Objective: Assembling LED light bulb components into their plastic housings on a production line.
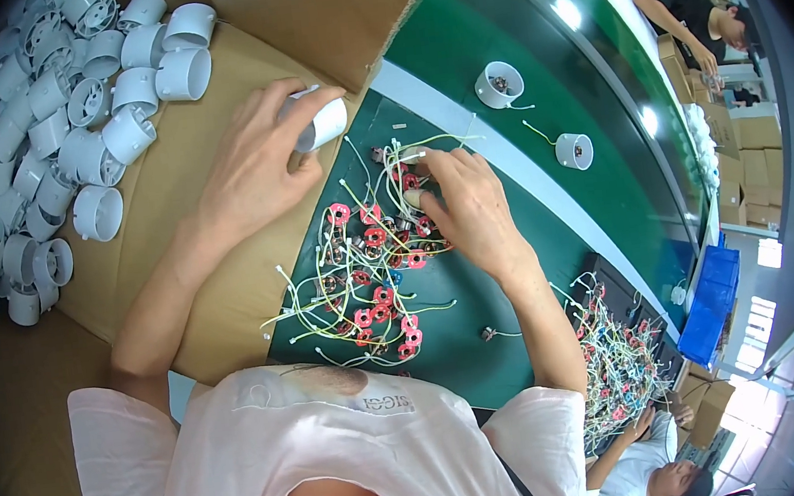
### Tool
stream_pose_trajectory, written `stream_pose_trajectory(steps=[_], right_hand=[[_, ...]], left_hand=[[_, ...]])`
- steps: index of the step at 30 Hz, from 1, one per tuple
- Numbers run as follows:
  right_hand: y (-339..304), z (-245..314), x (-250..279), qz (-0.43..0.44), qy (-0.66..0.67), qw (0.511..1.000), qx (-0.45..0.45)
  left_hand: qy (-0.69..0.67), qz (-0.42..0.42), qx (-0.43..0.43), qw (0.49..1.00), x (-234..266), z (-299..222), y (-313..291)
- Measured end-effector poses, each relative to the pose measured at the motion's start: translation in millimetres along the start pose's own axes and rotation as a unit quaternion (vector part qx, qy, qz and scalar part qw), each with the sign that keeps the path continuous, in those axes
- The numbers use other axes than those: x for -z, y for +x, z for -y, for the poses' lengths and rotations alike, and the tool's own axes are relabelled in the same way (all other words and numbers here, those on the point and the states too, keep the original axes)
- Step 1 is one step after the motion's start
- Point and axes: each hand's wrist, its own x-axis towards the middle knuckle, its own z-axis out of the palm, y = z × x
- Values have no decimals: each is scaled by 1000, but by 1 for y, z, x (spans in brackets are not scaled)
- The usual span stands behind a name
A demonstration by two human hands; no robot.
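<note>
My left hand (259, 156) is closed round a white plastic cup-shaped housing (329, 123), held above the cardboard beside the green work surface. The fingers partly cover the housing. My right hand (471, 205) is at the top of a tangled pile of small wired parts (380, 314), which have red rings, metal bodies and pale leads. Its thumb and fingertips, with pale coverings on them, curl about one red-ringed wired part (407, 181). That part's lower side is hidden in the pile.
Many white housings (52, 140) fill the cardboard box (199, 143) at the left. Two housings with parts inside, one near (499, 85) and one farther right (574, 151), stand on the green belt (531, 47). A single wired part (488, 334) lies by my right forearm. Two other people work at the right.
</note>
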Motion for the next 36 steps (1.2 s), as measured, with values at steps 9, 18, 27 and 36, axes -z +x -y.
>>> stream_pose_trajectory(steps=[9, 18, 27, 36], right_hand=[[-7, 20, -5, -33, 31, 996, -79], [-36, -6, 18, -192, 694, 660, -216], [-43, 1, 34, -68, 860, 504, -36], [-11, 46, 43, -29, 835, 539, -106]], left_hand=[[-10, 36, -35, 999, 9, 1, -13], [-116, 9, -61, 991, 3, 12, -15], [-796, 219, 196, 529, 25, 21, -10], [-574, 180, 148, 785, 29, 15, -19]])
